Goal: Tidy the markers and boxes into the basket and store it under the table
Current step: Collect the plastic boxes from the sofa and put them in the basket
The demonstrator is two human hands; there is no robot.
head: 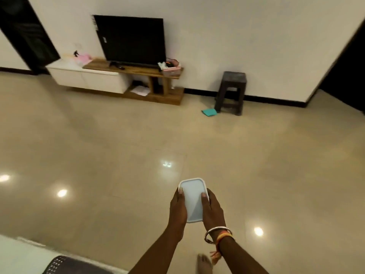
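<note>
Low in the frame's centre, a white rectangular plastic box (193, 200) sits clamped between left hand (177, 208) and right hand (213, 209), fingers (205, 197) curled over its long edges.

A black television (131, 39) stands on a wooden stand (138, 69) against the white wall (237, 36). 1 dark stool (232, 91) sits to its right, with a teal cloth (209, 112) on the glossy floor (98, 145) just beside it.
</note>
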